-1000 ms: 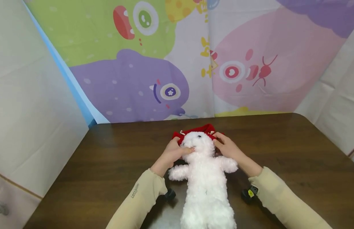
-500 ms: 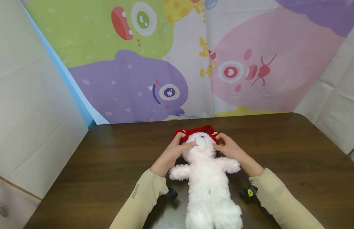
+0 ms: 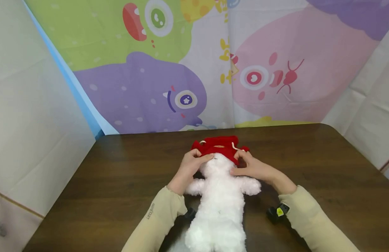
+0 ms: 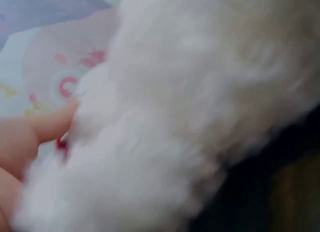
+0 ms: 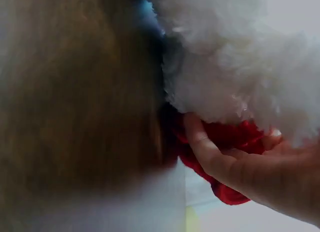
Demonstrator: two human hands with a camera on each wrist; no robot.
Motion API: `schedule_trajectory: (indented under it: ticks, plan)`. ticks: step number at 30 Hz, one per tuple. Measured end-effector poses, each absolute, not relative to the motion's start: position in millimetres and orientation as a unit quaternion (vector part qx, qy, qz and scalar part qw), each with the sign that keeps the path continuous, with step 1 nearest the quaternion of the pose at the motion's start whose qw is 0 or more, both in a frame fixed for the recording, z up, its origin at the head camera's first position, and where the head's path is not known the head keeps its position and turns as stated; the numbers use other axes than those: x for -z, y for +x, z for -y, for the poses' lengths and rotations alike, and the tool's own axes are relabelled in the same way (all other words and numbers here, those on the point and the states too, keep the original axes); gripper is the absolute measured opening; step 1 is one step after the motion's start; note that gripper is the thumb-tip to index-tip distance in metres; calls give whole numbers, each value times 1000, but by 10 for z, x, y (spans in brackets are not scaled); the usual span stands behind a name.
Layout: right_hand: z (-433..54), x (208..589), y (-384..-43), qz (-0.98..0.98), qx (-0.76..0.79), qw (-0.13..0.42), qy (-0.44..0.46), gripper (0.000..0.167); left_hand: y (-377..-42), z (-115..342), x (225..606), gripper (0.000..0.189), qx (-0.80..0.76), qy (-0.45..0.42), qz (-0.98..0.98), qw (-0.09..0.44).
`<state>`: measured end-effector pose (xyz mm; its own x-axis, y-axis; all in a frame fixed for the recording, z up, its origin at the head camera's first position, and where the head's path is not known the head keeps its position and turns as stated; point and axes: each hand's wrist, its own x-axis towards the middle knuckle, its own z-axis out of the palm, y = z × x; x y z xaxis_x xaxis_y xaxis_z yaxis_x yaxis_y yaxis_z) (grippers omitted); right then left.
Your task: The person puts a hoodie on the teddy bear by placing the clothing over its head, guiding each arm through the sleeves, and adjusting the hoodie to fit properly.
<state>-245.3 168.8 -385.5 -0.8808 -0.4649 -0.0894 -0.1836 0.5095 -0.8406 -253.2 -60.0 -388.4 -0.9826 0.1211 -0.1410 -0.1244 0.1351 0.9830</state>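
Note:
A fluffy white plush toy [image 3: 221, 201] lies face up on the brown table, its arms spread to the sides. On its head is a red knitted hat [image 3: 220, 141] with pale cords, its edge down over the upper face. My left hand [image 3: 190, 165] grips the hat's left edge, thumb across the toy's face. On the other side my right hand [image 3: 255, 168] holds the hat's right edge, thumb low by the toy's cheek. In the right wrist view, red knit [image 5: 232, 134] lies at my fingers under the white fur. Fur fills most of the left wrist view.
The dark wooden table [image 3: 125, 182] reaches back to a cartoon-printed cloth [image 3: 144, 91]. Pale cloth panels [image 3: 40, 105] stand at the left and right. Dark wrist devices [image 3: 276, 212] sit below both sleeves.
The red hat has come down over the toy's brow and eyes, both hands at its edge. The toy's lower body has swung to the left, and my right thumb has moved lower.

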Motion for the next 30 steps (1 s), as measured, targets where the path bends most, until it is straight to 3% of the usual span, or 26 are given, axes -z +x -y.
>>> schedule_trajectory:
  ticks: [4, 10, 14, 20, 23, 28, 30]
  plan:
    - [-1658, 3893, -2449, -875, 430, 162, -152, 63, -2619, 822, 3903, 29, -614, 114, -765, 157]
    - [-1703, 3990, -2482, -839, 496, 181, -133, 49, -2761, 1092, 4055, 57, -585, 268, -741, 194]
    - [-1697, 3988, -2501, -838, 499, 172, -138, 50, -2806, 1040, 4125, 51, -570, 251, -769, 144]
    - [-1689, 4001, -2500, -843, 495, 155, -142, 45, -2730, 844, 4152, 18, -498, 152, -853, 40]
    - [-1679, 4008, -2488, -842, 498, 146, -145, 43, -2667, 769, 4109, 16, -432, 119, -894, 0]
    - [-1640, 3940, -2428, -860, 482, 112, -128, 45, -2573, 823, 3875, 4, -296, 190, -936, -30]
    - [-1619, 3891, -2399, -876, 460, 80, -120, 47, -2554, 870, 3767, 11, -277, 232, -932, -26]
